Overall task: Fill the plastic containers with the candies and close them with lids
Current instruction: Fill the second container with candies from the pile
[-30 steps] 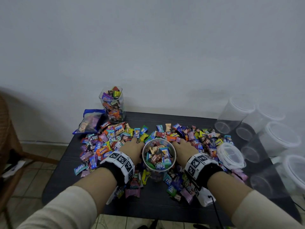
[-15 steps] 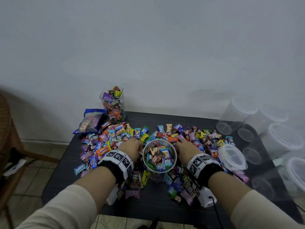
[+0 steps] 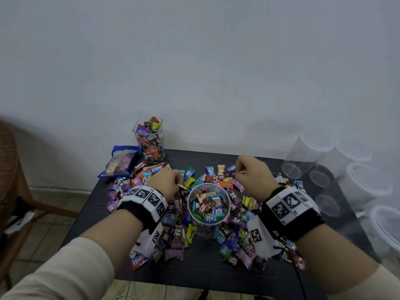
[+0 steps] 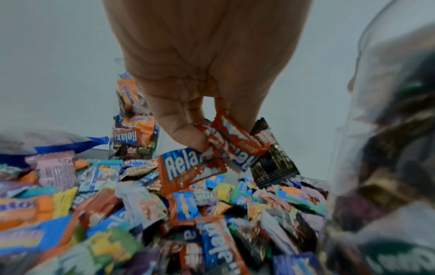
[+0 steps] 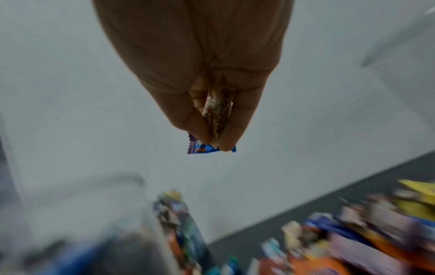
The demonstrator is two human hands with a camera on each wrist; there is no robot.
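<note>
A round clear container (image 3: 208, 205), partly filled with wrapped candies, stands at the middle of the black table (image 3: 194, 269), ringed by a heap of loose candies (image 3: 138, 180). My left hand (image 3: 166, 182) is just left of its rim and grips a bunch of candies (image 4: 233, 143), red-and-blue and black wrappers, above the heap. My right hand (image 3: 252, 177) is raised behind and right of the container, pinching a few candies (image 5: 217, 119), one with a blue wrapper. The container wall (image 4: 386, 148) fills the right of the left wrist view.
A square clear jar (image 3: 149, 140) full of candies stands at the back left beside a blue candy bag (image 3: 121, 160). Several empty clear containers (image 3: 307, 152) lie stacked on their sides at the right edge. A wicker chair (image 3: 10, 180) stands left of the table.
Both hands have lifted off the heap beside the container, each holding candies. The right hand rose higher and moved back. The loose lid at the right is now hidden behind the right wrist.
</note>
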